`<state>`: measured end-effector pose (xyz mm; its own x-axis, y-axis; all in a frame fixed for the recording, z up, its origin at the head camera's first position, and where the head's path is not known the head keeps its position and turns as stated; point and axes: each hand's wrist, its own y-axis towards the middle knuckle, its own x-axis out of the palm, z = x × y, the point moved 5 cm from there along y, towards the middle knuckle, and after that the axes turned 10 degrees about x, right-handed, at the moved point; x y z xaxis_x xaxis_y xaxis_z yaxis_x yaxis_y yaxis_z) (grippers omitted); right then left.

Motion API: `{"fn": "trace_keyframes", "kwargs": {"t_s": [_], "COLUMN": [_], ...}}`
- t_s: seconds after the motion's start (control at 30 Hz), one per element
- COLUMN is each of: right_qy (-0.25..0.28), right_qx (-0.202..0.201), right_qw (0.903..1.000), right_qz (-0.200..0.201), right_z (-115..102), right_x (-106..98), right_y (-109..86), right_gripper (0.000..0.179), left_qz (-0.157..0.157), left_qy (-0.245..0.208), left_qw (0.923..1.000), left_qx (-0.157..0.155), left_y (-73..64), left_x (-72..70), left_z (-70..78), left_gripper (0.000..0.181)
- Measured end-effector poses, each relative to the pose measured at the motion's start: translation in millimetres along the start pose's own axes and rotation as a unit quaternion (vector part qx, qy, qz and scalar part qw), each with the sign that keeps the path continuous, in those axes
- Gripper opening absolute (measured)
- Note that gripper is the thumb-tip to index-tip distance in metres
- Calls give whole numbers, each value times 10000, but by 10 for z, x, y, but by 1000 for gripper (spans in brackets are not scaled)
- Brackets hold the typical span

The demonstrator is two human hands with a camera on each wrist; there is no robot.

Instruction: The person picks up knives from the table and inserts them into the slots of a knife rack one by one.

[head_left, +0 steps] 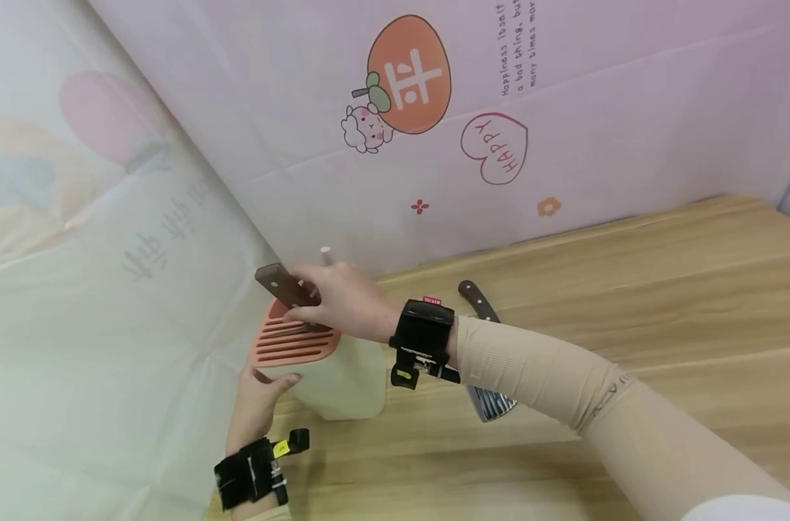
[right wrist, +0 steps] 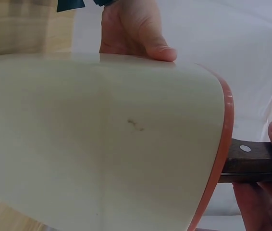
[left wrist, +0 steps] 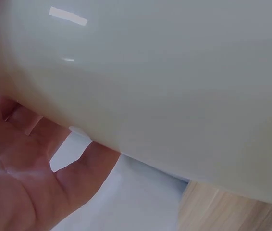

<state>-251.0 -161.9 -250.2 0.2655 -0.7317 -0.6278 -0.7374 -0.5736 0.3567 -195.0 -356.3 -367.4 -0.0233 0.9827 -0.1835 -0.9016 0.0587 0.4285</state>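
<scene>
A cream knife block (head_left: 349,376) with an orange slotted top (head_left: 291,347) stands tilted at the left of the table. My right hand (head_left: 346,300) grips the dark brown riveted handle of a knife (head_left: 278,282) at the top of the block. In the right wrist view, that knife handle (right wrist: 251,156) sticks out close past the orange rim; its blade is mostly hidden. My left hand (head_left: 258,401) holds the block near its rim, thumb along the front side. The left wrist view has the fingers (left wrist: 92,163) against the block's smooth wall (left wrist: 150,96).
A utensil with a dark riveted handle (head_left: 478,300) and a slotted metal end (head_left: 490,404) lies on the wooden table (head_left: 662,304), partly behind my right forearm. A pale rod end (head_left: 326,253) shows behind the right hand. Printed cloth walls (head_left: 271,108) border the back and left.
</scene>
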Motion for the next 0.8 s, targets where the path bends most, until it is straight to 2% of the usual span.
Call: {"fn": "trace_keyframes", "kwargs": {"t_s": [0.07,0.3,0.5,0.6,0.7,0.8], "right_qy": [-16,96,-21,-106,-476,-1042], "right_qx": [-5,-139,-602,-1045,-1910,-2857], "right_qw": [10000,9995,9976,9937,9800,9526], "right_qz": [-52,-285,-346,-397,-300,84], "right_z": [3,43,106,128,133,157], "right_x": [-4,-44,-111,-156,-211,-284], "right_y": [-11,-62,-125,-157,-200,-277], "right_gripper": [39,42,44,45,42,38], "left_qz": [96,-95,-87,-151,-93,14], "left_qy": [22,225,196,190,235,237], "left_qw": [9999,9996,9996,9994,9995,9996], "left_qx": [-72,102,164,239,212,177], "left_y": [-16,-12,-29,-33,-32,-21], "left_x": [-2,5,5,16,17,13], "left_z": [-5,-13,-10,0,0,4], "left_gripper": [76,84,84,84,85,85]}}
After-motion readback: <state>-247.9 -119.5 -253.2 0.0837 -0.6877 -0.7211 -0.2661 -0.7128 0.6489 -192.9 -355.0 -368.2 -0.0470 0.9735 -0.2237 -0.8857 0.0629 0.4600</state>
